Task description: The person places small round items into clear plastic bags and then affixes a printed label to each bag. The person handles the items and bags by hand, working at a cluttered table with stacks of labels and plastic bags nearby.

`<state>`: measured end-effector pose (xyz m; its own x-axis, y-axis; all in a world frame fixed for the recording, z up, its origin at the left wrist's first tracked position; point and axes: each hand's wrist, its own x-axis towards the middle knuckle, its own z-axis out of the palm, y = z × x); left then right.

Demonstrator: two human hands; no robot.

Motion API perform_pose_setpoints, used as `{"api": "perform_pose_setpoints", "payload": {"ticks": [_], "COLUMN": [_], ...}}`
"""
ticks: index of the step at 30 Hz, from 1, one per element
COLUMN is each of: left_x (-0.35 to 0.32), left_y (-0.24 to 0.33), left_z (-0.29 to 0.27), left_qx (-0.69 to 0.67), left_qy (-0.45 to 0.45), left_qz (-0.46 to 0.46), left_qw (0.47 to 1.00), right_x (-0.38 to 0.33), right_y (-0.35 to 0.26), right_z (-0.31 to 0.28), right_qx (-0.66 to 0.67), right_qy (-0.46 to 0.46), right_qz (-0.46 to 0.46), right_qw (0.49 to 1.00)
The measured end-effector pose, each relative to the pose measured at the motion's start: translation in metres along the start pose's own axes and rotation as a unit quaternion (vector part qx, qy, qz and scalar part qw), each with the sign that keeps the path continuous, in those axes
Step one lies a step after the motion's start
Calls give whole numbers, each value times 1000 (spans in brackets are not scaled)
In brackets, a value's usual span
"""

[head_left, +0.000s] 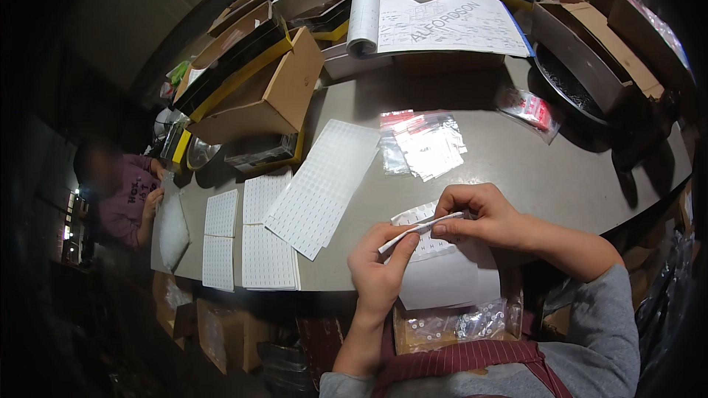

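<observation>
My left hand and my right hand are closed on a narrow folded strip of a white label sheet, one at each end. The strip tilts up toward the right. Beneath it lies another label sheet with rows of small printed marks, partly hidden by my hands. White paper hangs over the table's front edge below them. Left of my hands, a fanned stack of label sheets rests beside two banded stacks, a wider one and a narrower one.
Small clear zip bags lie beyond my hands. Cardboard bins line the far side, with a paper pad among them. A black bowl stands far right. A box of bagged parts sits below the edge. Another person is at left.
</observation>
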<state>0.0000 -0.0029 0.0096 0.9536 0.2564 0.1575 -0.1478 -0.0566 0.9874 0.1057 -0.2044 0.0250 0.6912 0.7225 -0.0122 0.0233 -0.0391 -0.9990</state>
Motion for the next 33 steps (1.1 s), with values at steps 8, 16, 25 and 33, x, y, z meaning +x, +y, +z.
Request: {"api": "perform_pose_setpoints", "payload": {"ticks": [8,16,25,33], "left_x": [-2,-9,2,-3], "left_y": [6,9,3,19], "left_z": [-12,-23,-25,-21], "left_qx": [-13,-36,0,-7], "left_qy": [39,19,-43,-37], "left_qz": [21,26,102,7], "left_qw": [999,999,994,999], "right_x": [7,12,2,1], "right_y": [-18,-19,-12,-26], "right_z": [-24,-28,-17,-16], "right_qx": [-57,-174,-150,-101], "right_qy": [59,-57,-12,-45], "right_qz": [-108,-211,-113,-60], "right_qw": [991,960,982,992]}}
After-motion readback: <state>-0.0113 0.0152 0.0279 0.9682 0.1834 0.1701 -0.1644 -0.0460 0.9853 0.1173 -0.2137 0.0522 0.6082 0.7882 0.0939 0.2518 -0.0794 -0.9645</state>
